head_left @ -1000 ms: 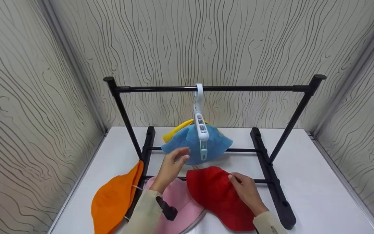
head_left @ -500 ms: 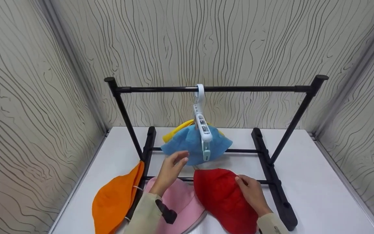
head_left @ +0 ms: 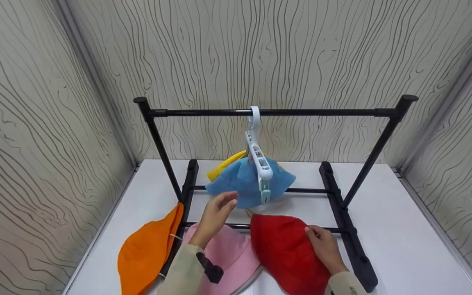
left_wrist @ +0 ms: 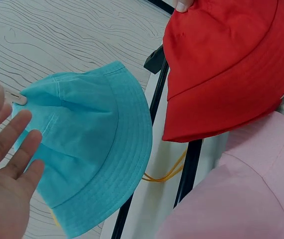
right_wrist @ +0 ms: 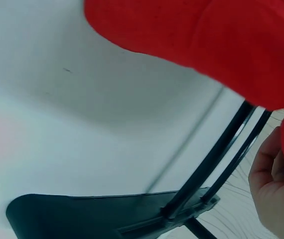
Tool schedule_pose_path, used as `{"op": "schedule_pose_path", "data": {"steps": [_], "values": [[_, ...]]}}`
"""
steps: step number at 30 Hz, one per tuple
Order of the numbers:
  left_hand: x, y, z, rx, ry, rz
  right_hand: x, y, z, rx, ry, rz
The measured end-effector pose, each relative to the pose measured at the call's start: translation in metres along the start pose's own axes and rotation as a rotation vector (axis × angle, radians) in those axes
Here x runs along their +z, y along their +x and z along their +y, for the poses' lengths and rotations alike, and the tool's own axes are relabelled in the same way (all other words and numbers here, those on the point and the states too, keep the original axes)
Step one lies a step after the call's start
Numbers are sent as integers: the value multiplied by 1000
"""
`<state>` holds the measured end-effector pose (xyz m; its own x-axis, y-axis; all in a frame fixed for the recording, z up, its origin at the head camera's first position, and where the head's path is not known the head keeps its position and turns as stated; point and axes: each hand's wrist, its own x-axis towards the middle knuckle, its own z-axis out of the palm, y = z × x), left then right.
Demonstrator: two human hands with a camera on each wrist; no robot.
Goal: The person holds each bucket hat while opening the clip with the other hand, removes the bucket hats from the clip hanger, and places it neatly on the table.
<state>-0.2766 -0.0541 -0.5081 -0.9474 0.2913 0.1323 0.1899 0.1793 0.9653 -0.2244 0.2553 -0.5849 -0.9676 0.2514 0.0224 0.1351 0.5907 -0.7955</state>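
Observation:
A red bucket hat [head_left: 287,250] is pinched at its crown by my right hand [head_left: 327,249], held above the table in front of the rack. My left hand [head_left: 213,219] holds nothing; its fingers are spread loosely beside a blue bucket hat [left_wrist: 89,144]. That blue hat hangs from a clip on a white hanger [head_left: 259,157], with a yellow hat [head_left: 223,167] behind it. At the hanger's near end a pale green clip [head_left: 265,196] hangs with nothing in it. In the right wrist view, the red hat hides part of my right fingers.
A black rack [head_left: 322,112] carries the hanger on its top bar. To the left an orange hat [head_left: 144,254] leans against the rack's foot. A pink hat [head_left: 232,258] lies under my left forearm on the white table [head_left: 408,229]. Patterned panels stand on three sides.
My right hand has moved the red hat a little right and down, uncovering more of the pink hat. The hanger's near end has swung slightly right. My left hand has barely moved.

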Motion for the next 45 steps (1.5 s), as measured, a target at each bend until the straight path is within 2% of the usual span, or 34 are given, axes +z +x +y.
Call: {"op": "schedule_pose_path", "data": {"steps": [13,23,36,39,45], "values": [[1,0,-4,-2,-16,16,-1,0,14,18,-12,8],[1,-1,-6,-18,3,12,0,-2,28,76,-2,-14],[1,-6,-19,-55,22,-13,-3,-4,39,126,-8,-7],[2,-8,-22,-45,30,-9,-3,-5,42,145,-4,-13],[4,-10,-27,-95,20,-4,-4,-6,48,180,5,-19]]}}
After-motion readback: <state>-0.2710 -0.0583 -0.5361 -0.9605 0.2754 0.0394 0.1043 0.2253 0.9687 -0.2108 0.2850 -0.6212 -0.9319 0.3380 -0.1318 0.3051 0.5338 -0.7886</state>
